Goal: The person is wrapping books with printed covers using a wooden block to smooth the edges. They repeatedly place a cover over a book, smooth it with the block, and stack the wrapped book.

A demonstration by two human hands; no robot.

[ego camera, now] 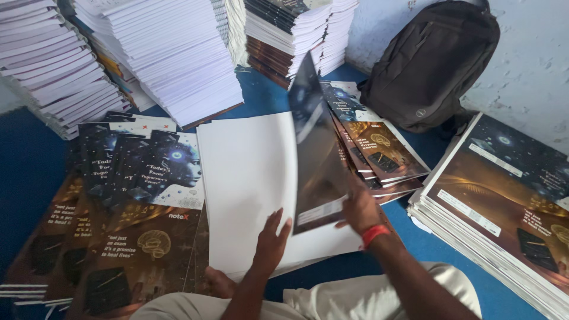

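Stacks of white-edged booklets [53, 65] rise at your ten o'clock, with taller ones [172, 53] at eleven. Below them, at your nine o'clock, printed covers [130, 195] lie fanned out on the blue floor [24, 172], dark blue at the top and brown at the bottom. Straight ahead at twelve sits the pile of blank white sheets [246, 178]. Your left hand [271, 243] lies flat on its near edge, fingers spread, gripping nothing. Just to the right, your right hand [358, 210], with a red band at the wrist, pinches the lower edge of a glossy dark cover [317, 154], which stands tilted up on edge above the white pile. Behind it, at one o'clock, more covers [385, 154] are fanned on the floor. A dark backpack [430, 62] leans against the wall at two o'clock, and a thick stack of covers [504, 201] lies at three.
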